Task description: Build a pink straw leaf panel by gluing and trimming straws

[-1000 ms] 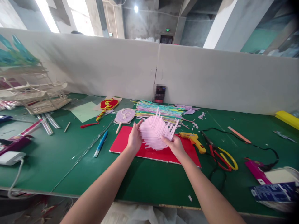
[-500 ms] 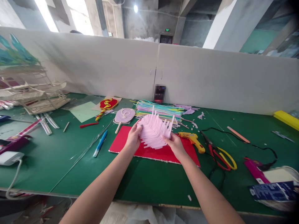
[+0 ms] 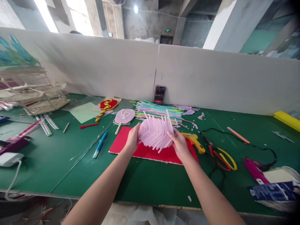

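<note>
Between my two hands is a pale pink piece made of many thin strips (image 3: pixel 156 132), laid in a slanting pattern with loose strip ends sticking up along its top. My left hand (image 3: pixel 134 137) grips its left edge, fingers partly hidden behind it. At the right edge my right hand (image 3: pixel 180 144) pinches it, thumb in front. The piece is held above a red board (image 3: pixel 150 154) on the table. Just behind it lies a pile of pastel strips (image 3: pixel 159 109). A yellow glue gun (image 3: pixel 196 142) rests right of my right hand.
On the green table (image 3: pixel 58 162) lie a blue pen (image 3: pixel 100 144), red and yellow-handled pliers (image 3: pixel 220 156), a lilac fan-shaped piece (image 3: pixel 125 116) and a red-and-yellow one (image 3: pixel 108 104). A purple power strip (image 3: pixel 255 170) with a black cable sits right. White racks (image 3: pixel 44 97) stand left; a partition (image 3: pixel 93 62) closes the back.
The pink strip piece has turned clockwise between my hands, its strip ends now pointing differently. My right hand has shifted slightly right; my left hand keeps its hold on the left edge.
</note>
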Demonstrator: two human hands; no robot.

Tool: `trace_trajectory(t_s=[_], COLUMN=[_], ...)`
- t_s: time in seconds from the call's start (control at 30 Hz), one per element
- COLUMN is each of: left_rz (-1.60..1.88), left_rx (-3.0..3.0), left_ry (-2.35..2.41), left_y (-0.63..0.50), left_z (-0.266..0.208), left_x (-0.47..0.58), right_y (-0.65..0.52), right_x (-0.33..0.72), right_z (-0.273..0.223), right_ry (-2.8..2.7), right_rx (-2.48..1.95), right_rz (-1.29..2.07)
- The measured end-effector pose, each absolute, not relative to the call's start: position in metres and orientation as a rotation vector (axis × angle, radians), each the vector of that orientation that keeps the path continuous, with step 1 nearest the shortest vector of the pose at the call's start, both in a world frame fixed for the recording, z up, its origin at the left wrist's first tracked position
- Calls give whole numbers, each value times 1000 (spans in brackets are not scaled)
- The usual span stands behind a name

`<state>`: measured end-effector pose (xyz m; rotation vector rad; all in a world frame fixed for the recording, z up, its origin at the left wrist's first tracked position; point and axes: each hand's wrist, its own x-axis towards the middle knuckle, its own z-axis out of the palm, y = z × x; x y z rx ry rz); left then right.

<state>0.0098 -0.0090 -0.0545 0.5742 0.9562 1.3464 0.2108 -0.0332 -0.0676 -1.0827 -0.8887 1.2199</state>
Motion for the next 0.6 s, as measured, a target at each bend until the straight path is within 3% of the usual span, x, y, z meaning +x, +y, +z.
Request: trace_trajectory(t_s=[0.6], left_rz=[651], left_rx=[844], left_ry=[692], left_y=[-18], left_z=[-44], left_x=[-5], right_y=[-29], right_x=[229], right_z=[-75], right_ry=[-1047], right_rx=[-1273], right_rz=[1074])
